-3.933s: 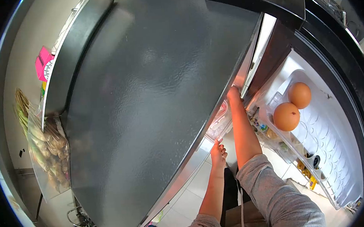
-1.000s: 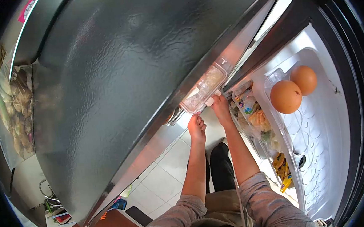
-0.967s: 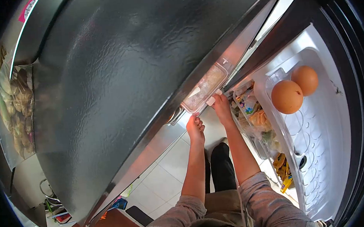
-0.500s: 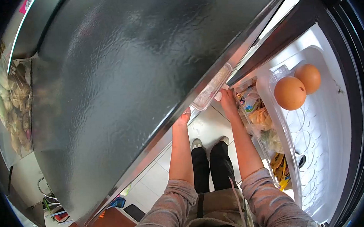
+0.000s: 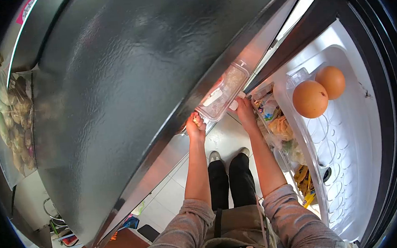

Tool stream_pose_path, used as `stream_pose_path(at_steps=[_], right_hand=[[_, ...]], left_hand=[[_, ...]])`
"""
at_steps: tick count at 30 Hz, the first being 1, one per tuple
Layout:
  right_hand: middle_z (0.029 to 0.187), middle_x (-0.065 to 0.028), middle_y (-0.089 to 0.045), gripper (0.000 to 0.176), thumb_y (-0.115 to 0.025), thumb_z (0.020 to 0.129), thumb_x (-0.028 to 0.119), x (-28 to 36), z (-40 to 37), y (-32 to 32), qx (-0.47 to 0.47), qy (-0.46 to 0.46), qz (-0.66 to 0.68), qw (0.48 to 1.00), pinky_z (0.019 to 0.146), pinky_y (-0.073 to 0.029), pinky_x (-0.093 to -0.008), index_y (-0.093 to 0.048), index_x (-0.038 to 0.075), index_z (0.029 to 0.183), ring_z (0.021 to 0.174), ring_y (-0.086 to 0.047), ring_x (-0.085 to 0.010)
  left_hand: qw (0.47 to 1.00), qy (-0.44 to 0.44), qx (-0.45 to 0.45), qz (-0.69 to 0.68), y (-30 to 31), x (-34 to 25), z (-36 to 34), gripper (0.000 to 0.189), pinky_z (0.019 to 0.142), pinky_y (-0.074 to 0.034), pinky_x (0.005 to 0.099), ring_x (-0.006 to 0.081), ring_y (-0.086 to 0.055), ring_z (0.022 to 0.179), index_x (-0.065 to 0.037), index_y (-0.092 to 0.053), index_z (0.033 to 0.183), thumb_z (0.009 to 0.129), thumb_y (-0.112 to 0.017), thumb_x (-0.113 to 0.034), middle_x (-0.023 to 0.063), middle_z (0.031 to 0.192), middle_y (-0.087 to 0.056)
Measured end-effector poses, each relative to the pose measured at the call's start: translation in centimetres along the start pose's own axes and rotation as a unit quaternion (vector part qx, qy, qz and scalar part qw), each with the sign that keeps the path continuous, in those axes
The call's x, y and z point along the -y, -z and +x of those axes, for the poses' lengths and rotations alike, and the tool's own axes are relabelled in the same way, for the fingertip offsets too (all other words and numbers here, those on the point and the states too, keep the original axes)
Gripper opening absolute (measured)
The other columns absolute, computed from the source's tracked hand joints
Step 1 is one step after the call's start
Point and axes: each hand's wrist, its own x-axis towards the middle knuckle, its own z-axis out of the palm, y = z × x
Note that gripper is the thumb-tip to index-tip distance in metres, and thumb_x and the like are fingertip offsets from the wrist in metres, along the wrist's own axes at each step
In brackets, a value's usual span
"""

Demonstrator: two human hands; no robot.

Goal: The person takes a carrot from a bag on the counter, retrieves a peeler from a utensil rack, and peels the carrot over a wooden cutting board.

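A clear plastic container (image 5: 226, 90) with pale contents sticks out from under the dark fridge top, inside the reddish-lit opening. My right hand (image 5: 245, 111) is closed at its near right edge, by the white tabs. Just left of the container, my left hand (image 5: 195, 125) is curled closed at the fridge's front edge. Something small and yellowish shows between its fingers, too little of it to name. The back of the container is hidden beneath the fridge top.
The glossy dark fridge top (image 5: 126, 83) spans the upper left. On the right, the open door holds a white egg tray (image 5: 348, 159) with two brown eggs (image 5: 310, 99). Stuffed bags fill a lower door shelf (image 5: 279, 127). A bag of roots (image 5: 16, 123) hangs at far left.
More of the container now shows from under the fridge top. My left hand has shifted slightly left and up, and its curled fingers have come into view. The view has shifted slightly.
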Motion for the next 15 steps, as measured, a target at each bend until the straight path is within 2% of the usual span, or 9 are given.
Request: stream_pose_path(at_steps=[1, 3, 5, 6, 10, 11, 13, 14, 15], right_hand=[[0.111, -0.0235, -0.051, 0.03, -0.037, 0.091, 0.014, 1.9, -0.5, 0.1, -0.002, -0.001, 0.001, 1.0, 0.085, -0.047, -0.0392, -0.052, -0.003, 0.109, 0.102, -0.053, -0.0339], [0.108, -0.0106, -0.052, 0.027, -0.039, 0.092, 0.016, 8.3, -2.2, 0.0, 0.007, -0.146, 0.216, 0.965, 0.079, -0.055, -0.0369, -0.051, -0.002, 0.108, 0.097, -0.055, -0.0214], [0.107, -0.0122, -0.052, 0.027, -0.04, 0.092, 0.016, 8.4, -2.4, -0.8, 0.006, -0.154, 0.266, 0.952, 0.074, -0.056, -0.0352, -0.051, -0.004, 0.106, 0.096, -0.056, -0.022], [0.105, -0.0138, -0.052, 0.028, -0.04, 0.091, 0.016, 8.5, -2.5, -1.1, 0.007, -0.161, 0.314, 0.936, 0.068, -0.058, -0.0336, -0.051, -0.006, 0.104, 0.094, -0.056, -0.0226], [0.101, -0.0167, -0.053, 0.028, -0.041, 0.091, 0.016, 9.1, -2.9, -2.1, -0.023, -0.145, 0.286, 0.947, 0.069, -0.058, -0.0335, -0.05, -0.007, 0.103, 0.089, -0.057, -0.0251], [0.101, -0.0167, -0.053, 0.028, -0.041, 0.091, 0.016, 9.1, -2.9, -1.9, -0.023, -0.145, 0.285, 0.947, 0.069, -0.058, -0.0335, -0.05, -0.007, 0.103, 0.089, -0.057, -0.0251], [0.1, -0.0196, -0.054, 0.029, -0.04, 0.091, 0.017, 9.0, -2.6, -1.6, -0.015, -0.135, 0.089, 0.987, 0.073, -0.054, -0.035, -0.052, -0.007, 0.102, 0.091, -0.056, -0.0272], [0.096, -0.0226, -0.056, 0.031, -0.04, 0.09, 0.02, 9.0, -2.7, -2.0, -0.023, -0.117, 0.188, 0.975, 0.079, -0.046, -0.0374, -0.055, -0.006, 0.099, 0.092, -0.056, -0.0301], [0.096, -0.0226, -0.056, 0.031, -0.04, 0.09, 0.02, 10.1, -2.9, -2.1, -0.022, -0.117, 0.188, 0.975, 0.079, -0.046, -0.0374, -0.055, -0.006, 0.099, 0.092, -0.056, -0.0301]], left_hand=[[1.0, 0.001, 0.0, 0.001, 0.5, 0.4, -0.5, 0.021, 0.035, -0.027, 0.0199, 0.0058, -0.037, 0.043, -0.012, -0.048, 0.077, 0.092, -0.041, -0.025, -0.0039, 0.056, -0.043], [0.992, 0.083, 0.042, -0.086, 1.7, 1.5, -1.8, 0.016, 0.038, -0.029, 0.0202, 0.0079, -0.038, 0.044, -0.012, -0.05, 0.075, 0.088, -0.046, -0.021, -0.0031, 0.058, -0.045], [0.977, 0.129, 0.056, -0.16, 1.0, 2.9, -3.8, 0.016, 0.04, -0.033, 0.0211, 0.0084, -0.039, 0.046, -0.011, -0.05, 0.073, 0.085, -0.047, -0.02, -0.0024, 0.057, -0.045], [0.968, 0.141, 0.118, -0.17, 1.6, 3.8, -4.2, 0.014, 0.049, -0.044, 0.0228, 0.0106, -0.049, 0.054, -0.009, -0.052, 0.078, 0.086, -0.047, -0.019, 0.0003, 0.065, -0.052], [0.949, 0.136, 0.071, -0.274, -1.5, 5.9, -6.5, 0.02, 0.08, -0.05, 0.0329, 0.0205, -0.059, 0.09, -0.004, -0.055, 0.101, 0.092, -0.042, -0.016, 0.0075, 0.095, -0.061], [0.949, 0.137, 0.071, -0.275, -2.4, 6.1, -6.5, 0.02, 0.08, -0.05, 0.0329, 0.0205, -0.059, 0.09, -0.004, -0.055, 0.101, 0.092, -0.042, -0.016, 0.0075, 0.095, -0.061], [0.963, 0.096, 0.086, -0.236, -5.0, 5.7, -7.0, 0.023, 0.086, -0.047, 0.0352, 0.0206, -0.057, 0.095, -0.003, -0.053, 0.107, 0.094, -0.04, -0.015, 0.0091, 0.101, -0.06], [0.926, 0.098, 0.253, -0.263, -2.3, 7.0, -4.6, 0.027, 0.091, -0.045, 0.0361, 0.0202, -0.056, 0.103, -0.002, -0.051, 0.113, 0.095, -0.039, -0.017, 0.0095, 0.11, -0.058], [0.926, 0.098, 0.252, -0.264, -2.7, 6.9, -4.1, 0.027, 0.091, -0.045, 0.0361, 0.0202, -0.056, 0.103, -0.002, -0.051, 0.113, 0.095, -0.039, -0.017, 0.0095, 0.11, -0.058]])
